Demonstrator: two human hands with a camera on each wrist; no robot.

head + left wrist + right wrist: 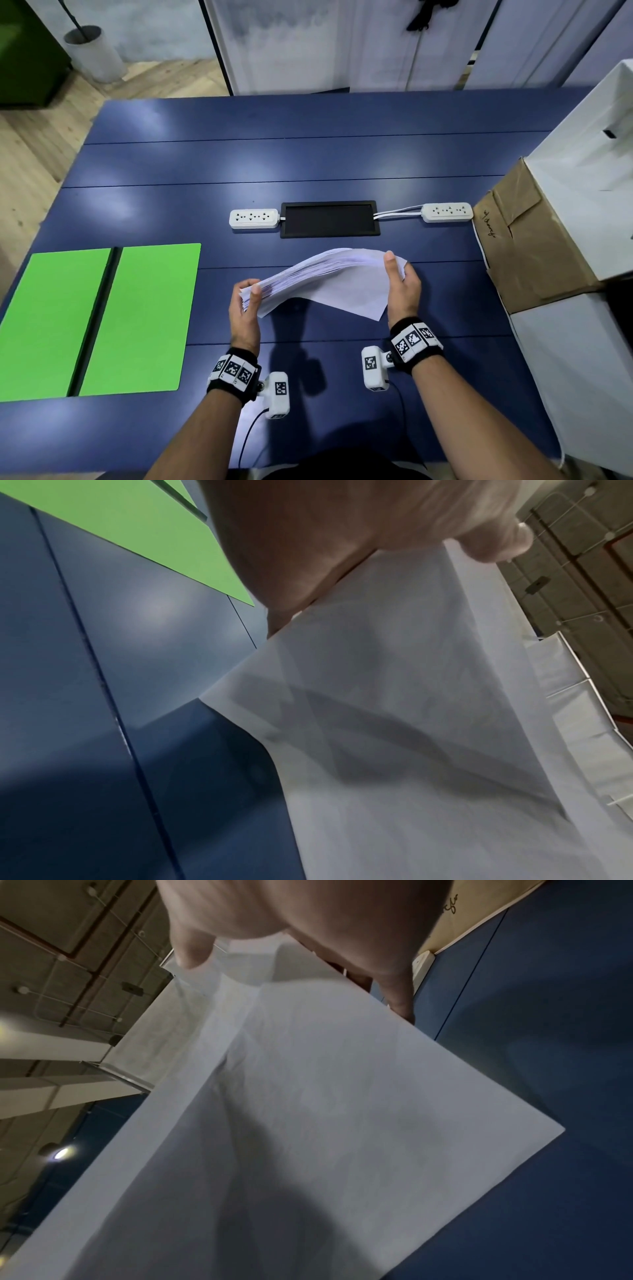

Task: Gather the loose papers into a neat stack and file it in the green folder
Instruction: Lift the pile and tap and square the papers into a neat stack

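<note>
Holding the papers (325,277) up off the desk (308,157), the person has both hands on the sheaf: the left hand (245,308) pinches its left end between thumb and fingers, and the right hand (402,284) curls round its right end, thumb on top. Each grip is closed on the paper, none slack. The sheaf arches in the middle and its edges are fanned, with one lower sheet hanging out toward the near side, so it is not yet a neat stack. The green folder (102,318) lies open and flat on the desk to the left, well apart from the papers.

To do this step well, it would help to ease the grip a little, stand the sheaf on one long edge and tap it on the desk until the edges line up, then turn it and tap the short edge. Squeezing hard while the sheets are fanned would likely lock the misalignment in, and the hanging sheet could slip free.
</note>
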